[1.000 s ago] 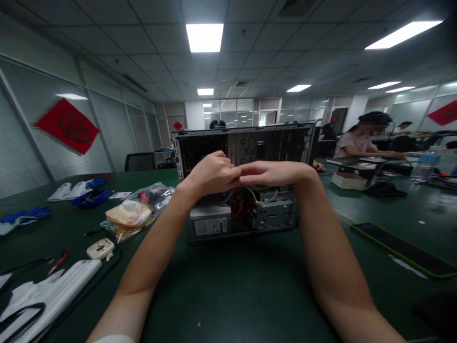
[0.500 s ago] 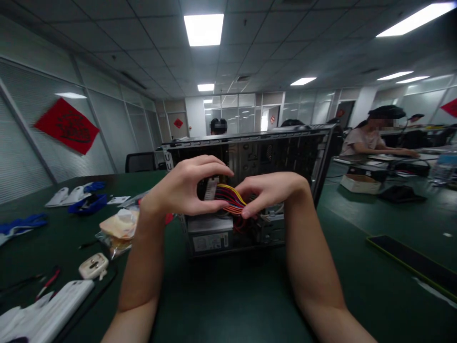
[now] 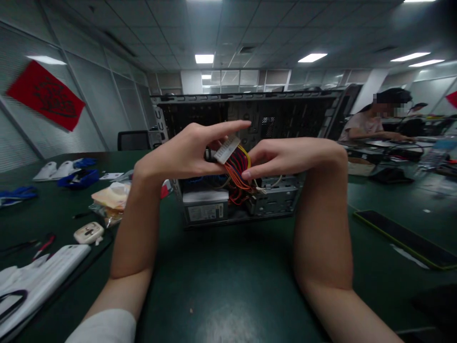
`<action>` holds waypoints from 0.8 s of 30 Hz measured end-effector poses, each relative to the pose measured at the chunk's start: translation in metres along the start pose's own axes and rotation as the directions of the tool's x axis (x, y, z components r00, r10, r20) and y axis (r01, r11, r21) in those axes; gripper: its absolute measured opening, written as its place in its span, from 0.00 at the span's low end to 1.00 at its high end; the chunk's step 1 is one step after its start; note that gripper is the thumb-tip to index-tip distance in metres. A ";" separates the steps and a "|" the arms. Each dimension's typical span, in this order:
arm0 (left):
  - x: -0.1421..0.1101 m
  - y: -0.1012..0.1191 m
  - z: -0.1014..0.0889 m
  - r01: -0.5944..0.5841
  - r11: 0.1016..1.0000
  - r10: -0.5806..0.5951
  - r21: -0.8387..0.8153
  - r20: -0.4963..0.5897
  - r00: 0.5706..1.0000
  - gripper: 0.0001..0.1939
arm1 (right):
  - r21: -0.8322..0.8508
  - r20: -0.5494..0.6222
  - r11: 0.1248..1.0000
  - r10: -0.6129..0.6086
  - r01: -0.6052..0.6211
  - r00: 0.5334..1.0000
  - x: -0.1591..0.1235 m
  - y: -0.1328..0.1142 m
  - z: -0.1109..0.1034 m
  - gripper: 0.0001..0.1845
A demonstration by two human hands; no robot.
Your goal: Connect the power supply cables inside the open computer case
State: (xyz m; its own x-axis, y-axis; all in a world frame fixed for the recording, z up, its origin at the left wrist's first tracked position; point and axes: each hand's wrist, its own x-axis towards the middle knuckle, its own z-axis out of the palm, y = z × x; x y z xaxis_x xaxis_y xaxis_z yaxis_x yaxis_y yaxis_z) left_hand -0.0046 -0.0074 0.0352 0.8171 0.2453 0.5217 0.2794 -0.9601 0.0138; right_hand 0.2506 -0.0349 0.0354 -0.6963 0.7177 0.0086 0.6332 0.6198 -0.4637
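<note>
A computer case [image 3: 246,97] lies on its side with its open side facing me. In front of it, my right hand [image 3: 282,157] pinches a bundle of yellow, red, black and orange wires [image 3: 238,169] between thumb and fingers. The bundle ends in a wide white multi-pin power connector [image 3: 227,149], tilted up to the right. My left hand [image 3: 185,150] is at the connector's left end, with thumb and curled fingers around it and the index finger stretched above. Its exact contact is partly hidden. Below sits the power supply [image 3: 205,205], with more wires beside it.
On the green table [image 3: 214,281] to the left lie white-and-blue gloves [image 3: 57,170], a blue tray [image 3: 78,178], a plastic bag [image 3: 110,197], a beige case [image 3: 89,233] and a white keyboard-like slab [image 3: 53,286]. At right are a dark flat strip [image 3: 403,238] and a seated person [image 3: 371,121].
The view has tilted down. The connector has turned from nearly upright to slanted and moved right relative to the case. My left index finger has straightened, while my right hand keeps the wires.
</note>
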 end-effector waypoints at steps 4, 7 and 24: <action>0.000 -0.014 0.005 -0.067 0.991 0.068 -0.120 0.008 0.998 0.44 | -0.074 -0.073 0.995 0.066 -0.071 0.995 -0.007 -0.002 -0.002 0.30; 0.005 -0.022 0.012 -0.169 0.955 0.182 -0.245 0.032 0.983 0.49 | -0.119 -0.083 0.985 0.112 -0.122 0.990 -0.015 -0.005 -0.004 0.34; 0.012 -0.010 0.022 -0.260 0.926 0.236 -0.273 -0.118 0.965 0.36 | -0.050 -0.202 0.996 -0.081 0.072 0.976 -0.029 -0.004 -0.007 0.27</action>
State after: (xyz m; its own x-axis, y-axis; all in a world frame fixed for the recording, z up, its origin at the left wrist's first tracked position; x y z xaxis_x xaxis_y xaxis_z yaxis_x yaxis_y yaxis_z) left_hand 0.0134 0.0076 0.0228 0.7946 -0.0057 0.6072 -0.0915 -0.9897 0.1104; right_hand 0.2711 -0.0561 0.0430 -0.6622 0.7147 0.2251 0.5974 0.6849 -0.4171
